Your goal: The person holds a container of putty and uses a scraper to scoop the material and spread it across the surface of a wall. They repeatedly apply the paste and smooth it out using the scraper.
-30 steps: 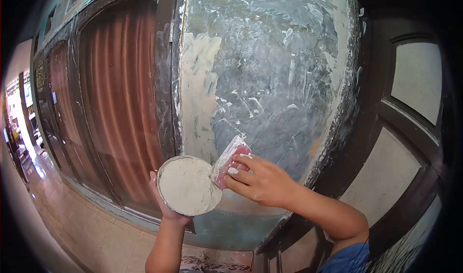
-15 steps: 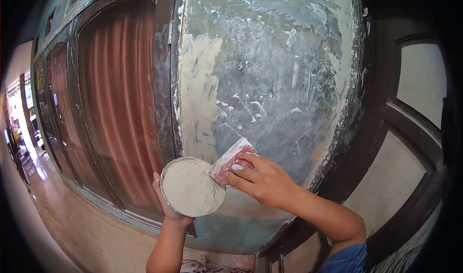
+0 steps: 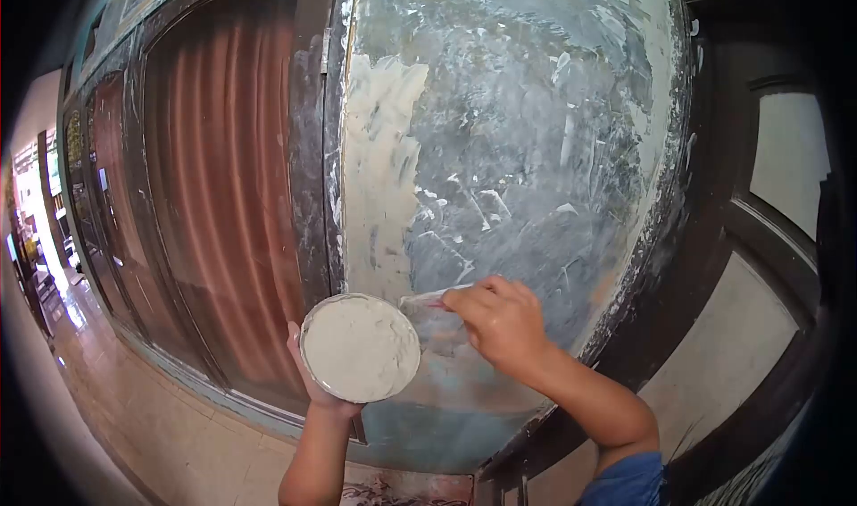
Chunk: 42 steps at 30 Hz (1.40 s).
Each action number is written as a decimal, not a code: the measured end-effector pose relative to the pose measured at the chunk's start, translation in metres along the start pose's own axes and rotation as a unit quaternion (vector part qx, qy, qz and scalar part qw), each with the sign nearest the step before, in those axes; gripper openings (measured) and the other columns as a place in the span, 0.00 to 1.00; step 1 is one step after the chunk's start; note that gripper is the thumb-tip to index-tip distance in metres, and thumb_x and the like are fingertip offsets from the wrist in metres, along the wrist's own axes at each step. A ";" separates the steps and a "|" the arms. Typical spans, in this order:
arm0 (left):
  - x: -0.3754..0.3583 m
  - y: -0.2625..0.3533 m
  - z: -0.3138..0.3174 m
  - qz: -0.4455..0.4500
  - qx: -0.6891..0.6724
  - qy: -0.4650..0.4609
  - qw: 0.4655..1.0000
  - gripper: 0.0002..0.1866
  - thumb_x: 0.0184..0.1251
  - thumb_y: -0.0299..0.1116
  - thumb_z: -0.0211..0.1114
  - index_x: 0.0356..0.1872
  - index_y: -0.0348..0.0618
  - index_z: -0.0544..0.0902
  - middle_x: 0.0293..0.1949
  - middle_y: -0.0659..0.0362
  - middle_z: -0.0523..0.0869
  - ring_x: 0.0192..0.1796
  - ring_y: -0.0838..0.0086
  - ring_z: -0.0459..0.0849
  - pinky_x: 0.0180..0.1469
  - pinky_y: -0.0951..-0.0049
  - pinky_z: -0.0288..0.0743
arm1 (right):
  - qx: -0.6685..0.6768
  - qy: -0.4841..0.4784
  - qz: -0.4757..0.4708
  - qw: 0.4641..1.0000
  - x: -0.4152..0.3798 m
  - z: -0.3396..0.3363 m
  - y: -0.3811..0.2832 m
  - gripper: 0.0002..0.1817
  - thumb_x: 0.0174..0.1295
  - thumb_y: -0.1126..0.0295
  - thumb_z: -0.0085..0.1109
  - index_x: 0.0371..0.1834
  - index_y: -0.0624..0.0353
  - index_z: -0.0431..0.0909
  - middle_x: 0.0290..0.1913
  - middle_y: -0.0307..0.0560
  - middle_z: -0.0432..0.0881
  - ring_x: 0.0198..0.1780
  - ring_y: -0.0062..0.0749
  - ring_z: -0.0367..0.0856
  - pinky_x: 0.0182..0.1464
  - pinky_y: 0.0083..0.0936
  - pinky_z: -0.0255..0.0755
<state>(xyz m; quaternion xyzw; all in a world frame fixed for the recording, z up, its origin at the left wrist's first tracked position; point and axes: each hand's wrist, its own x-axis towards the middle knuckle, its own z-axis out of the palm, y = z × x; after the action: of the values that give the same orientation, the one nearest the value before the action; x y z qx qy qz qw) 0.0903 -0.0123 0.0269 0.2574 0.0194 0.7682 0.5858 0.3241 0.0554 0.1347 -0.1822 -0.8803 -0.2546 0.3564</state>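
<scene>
My left hand (image 3: 310, 388) supports a round tub (image 3: 335, 394) from below and the left side, fingers wrapped around it. Pale, creamy putty (image 3: 355, 347) fills the tub nearly to its rim, with a rougher surface along the right side. My right hand (image 3: 507, 324) grips a pink putty scraper (image 3: 432, 299), seen almost edge-on, its whitish blade pointing left just beyond the tub's upper right rim. Behind both hands stands a grey, patchy wall (image 3: 509, 167). A strip of cream putty (image 3: 379, 167) runs down the wall's left side.
A dark wooden frame (image 3: 308, 184) with a glazed panel and reddish curtain (image 3: 232, 175) borders the wall on the left. To the right is a dark door (image 3: 728, 175) with pale panels. Tiled floor (image 3: 205, 443) lies below left, and a patterned mat (image 3: 411, 488) lies at the bottom.
The scraper has come away from the putty at the tub's right rim. My right hand has shifted right and turned it from face-on to nearly edge-on. The tub has barely moved.
</scene>
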 end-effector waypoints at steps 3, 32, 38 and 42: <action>-0.003 -0.004 -0.027 -0.010 -0.024 0.011 1.000 0.49 0.70 0.80 0.42 0.72 0.48 0.76 0.70 0.51 0.79 0.68 0.49 0.81 0.67 0.42 0.77 | 0.033 0.029 0.111 0.993 0.001 0.034 0.015 0.12 0.59 0.74 0.67 0.46 0.51 0.88 0.39 0.40 0.91 0.41 0.43 0.87 0.40 0.40 0.80; -0.021 0.081 -0.103 0.135 -0.044 0.113 0.983 0.47 0.68 0.80 0.46 0.71 0.50 0.75 0.70 0.49 0.77 0.65 0.41 0.78 0.62 0.32 0.76 | 0.047 0.020 0.311 0.949 0.086 0.068 0.064 0.13 0.73 0.59 0.62 0.54 0.51 0.86 0.45 0.54 0.90 0.47 0.58 0.87 0.46 0.50 0.78; -0.021 0.088 -0.115 0.126 -0.027 0.088 0.988 0.44 0.72 0.77 0.45 0.70 0.51 0.77 0.70 0.54 0.78 0.68 0.51 0.79 0.66 0.40 0.77 | 0.023 0.039 0.287 0.957 0.085 0.078 0.070 0.13 0.73 0.60 0.62 0.53 0.52 0.86 0.46 0.52 0.90 0.48 0.57 0.87 0.47 0.48 0.78; -0.018 0.096 -0.115 0.110 -0.021 0.082 0.990 0.46 0.70 0.79 0.46 0.70 0.50 0.76 0.71 0.52 0.76 0.68 0.47 0.78 0.66 0.35 0.76 | 0.048 0.069 0.281 0.956 0.079 0.083 0.064 0.11 0.73 0.62 0.62 0.50 0.53 0.85 0.45 0.53 0.89 0.48 0.57 0.86 0.47 0.48 0.78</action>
<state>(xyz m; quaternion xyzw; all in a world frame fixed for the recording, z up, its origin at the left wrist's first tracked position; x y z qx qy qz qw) -0.0401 -0.0272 -0.0477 0.1821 0.0230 0.8466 0.4996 0.2583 0.1656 0.1608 -0.3868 -0.7784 -0.1139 0.4812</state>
